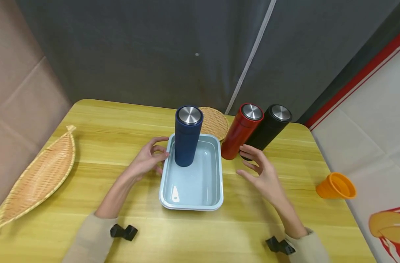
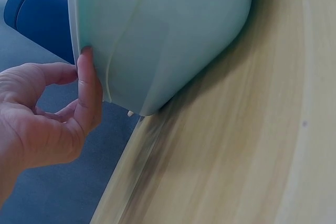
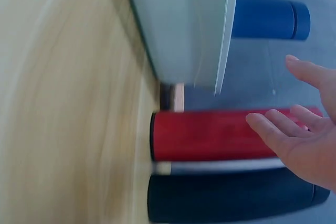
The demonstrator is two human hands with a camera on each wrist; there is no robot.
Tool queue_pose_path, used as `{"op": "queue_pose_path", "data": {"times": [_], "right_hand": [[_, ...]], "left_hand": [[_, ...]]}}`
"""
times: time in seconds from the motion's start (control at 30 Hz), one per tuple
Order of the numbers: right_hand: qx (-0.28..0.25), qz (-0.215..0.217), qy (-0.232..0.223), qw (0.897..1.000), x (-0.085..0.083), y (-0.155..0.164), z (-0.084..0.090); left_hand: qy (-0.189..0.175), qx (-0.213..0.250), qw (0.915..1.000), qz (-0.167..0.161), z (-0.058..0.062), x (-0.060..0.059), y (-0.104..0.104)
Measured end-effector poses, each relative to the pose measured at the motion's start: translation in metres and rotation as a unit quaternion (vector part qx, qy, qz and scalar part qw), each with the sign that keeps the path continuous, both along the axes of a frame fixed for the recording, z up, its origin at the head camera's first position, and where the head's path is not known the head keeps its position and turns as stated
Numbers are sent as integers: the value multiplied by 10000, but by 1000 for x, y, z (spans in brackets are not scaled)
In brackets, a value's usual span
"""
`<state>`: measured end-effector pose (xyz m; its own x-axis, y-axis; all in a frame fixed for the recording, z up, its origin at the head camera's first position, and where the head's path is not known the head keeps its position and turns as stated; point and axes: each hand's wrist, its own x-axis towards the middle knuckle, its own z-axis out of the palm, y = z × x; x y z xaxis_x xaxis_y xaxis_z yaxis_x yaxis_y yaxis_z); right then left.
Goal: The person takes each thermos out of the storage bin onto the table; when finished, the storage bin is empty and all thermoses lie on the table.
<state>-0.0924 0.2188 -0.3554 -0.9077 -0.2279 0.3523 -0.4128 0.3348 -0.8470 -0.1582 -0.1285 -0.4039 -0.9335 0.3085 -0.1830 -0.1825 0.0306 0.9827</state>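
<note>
Nearest my right hand (image 1: 262,170), just beyond its spread and empty fingers, the red flask (image 1: 241,130) stands upright on the counter (image 1: 101,120), touching or all but touching the black flask (image 1: 267,130) on its far side and just beside the pale blue tray (image 1: 216,199). I judge it a steel vacuum bottle: rigid, moderately heavy even when empty, with a smooth painted wall that could slip under a loose grip. I would wrap the hand round the middle of the body, below the metal cap (image 1: 252,111), since a hold near the top might tip it into its neighbour. My left hand (image 1: 147,160) rests at the tray's left rim, the thumb (image 2: 89,85) touching the wall, the other fingers loosely bent and gripping nothing. Inside the tray, at its far end, stands the blue flask (image 1: 187,137), tall enough to topple if the tray is jolted. Farther out I see a round woven basket (image 1: 216,122), a long boat-shaped basket (image 1: 38,175) at the left, and an orange cup (image 1: 336,185) lying at the right.
</note>
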Motion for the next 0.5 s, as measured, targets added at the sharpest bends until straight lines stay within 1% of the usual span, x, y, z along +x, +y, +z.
{"op": "queue_pose_path", "data": {"times": [0.17,0.2,0.3,0.5], "right_hand": [[-2,241,-37,9997,-8,-22,8],[-13,281,-22,9996,-12,-26,7],[-29,421,-82,9991,-18,-39,13],[-35,681,-167,9975,-31,-64,19]], "left_hand": [[-4,-4,10000,-5,0,0,0],[-8,5,10000,-6,0,0,0],[-26,15,10000,6,0,0,0],[-25,31,10000,18,1,0,0]]}}
